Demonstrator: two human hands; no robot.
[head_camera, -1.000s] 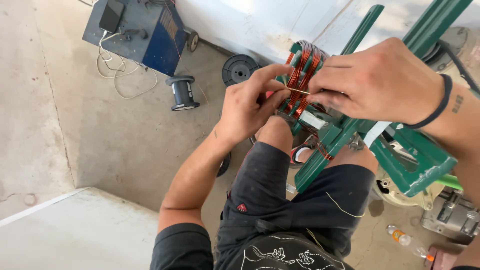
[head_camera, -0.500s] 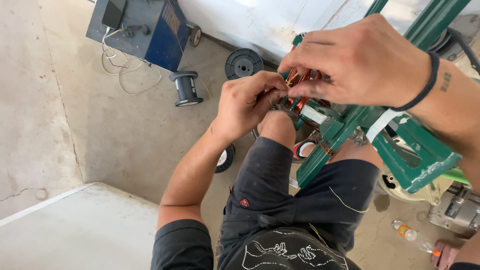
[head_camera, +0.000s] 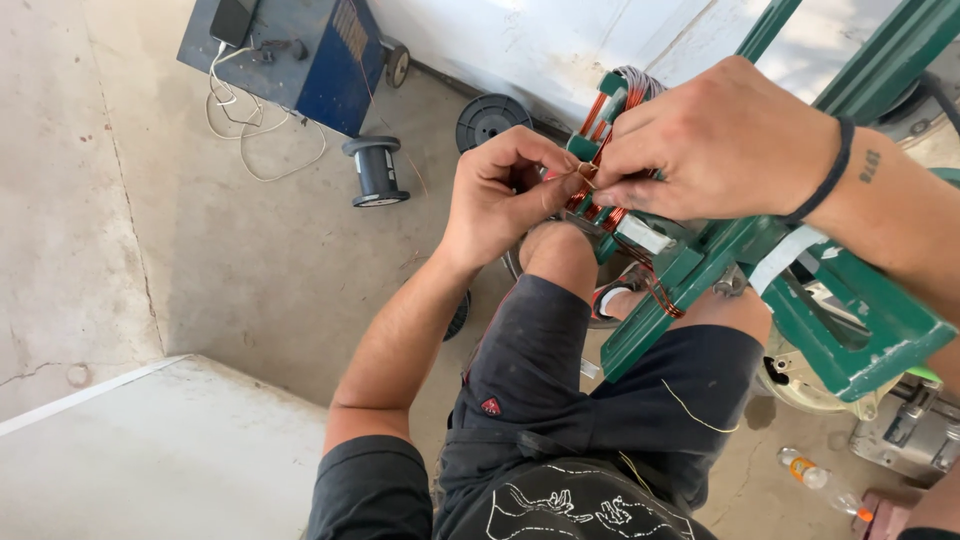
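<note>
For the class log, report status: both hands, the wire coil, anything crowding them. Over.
Left hand and right hand both pinching copper wire coil on green frame. Raised knee directly beneath the hands. Over.

floor: bare grey concrete floor, cracked | blue wheeled cabinet beside white wall | black spools nearby | daylight

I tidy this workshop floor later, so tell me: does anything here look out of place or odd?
Yes. A plastic bottle lies on its side on the concrete floor near a grey machine. A white cable trails loose beside the blue box. Both hands work at copper wire.
</note>
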